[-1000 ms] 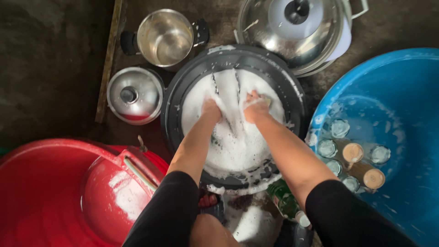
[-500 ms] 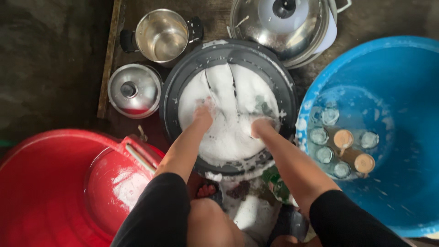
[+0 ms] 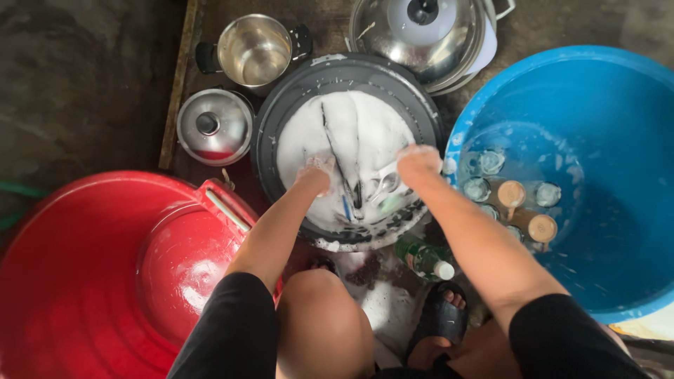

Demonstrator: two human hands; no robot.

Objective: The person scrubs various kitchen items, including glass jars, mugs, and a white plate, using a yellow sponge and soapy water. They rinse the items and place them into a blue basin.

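A dark round basin [image 3: 275,105] full of white suds [image 3: 351,126] sits in front of me. My left hand [image 3: 314,172] is sunk in the foam at the near left of the basin. Coated in foam, my right hand [image 3: 418,161] hovers over the basin's near right rim, fingers curled. Foam hides whether either hand holds anything. A few spoons [image 3: 385,184] and a dark utensil show through the suds between my hands.
A blue tub [image 3: 618,105] on the right holds water and several glasses [image 3: 511,193]. A red tub [image 3: 70,281] stands at left. Behind the basin are a small steel pot [image 3: 254,50], a steel lid [image 3: 214,126] and a big lidded pot [image 3: 421,31]. A green bottle [image 3: 425,258] lies by my foot.
Both hands have drawn back from the middle of the suds toward the near rim. My right hand has shifted right, toward the blue tub, and utensils now show in the foam.
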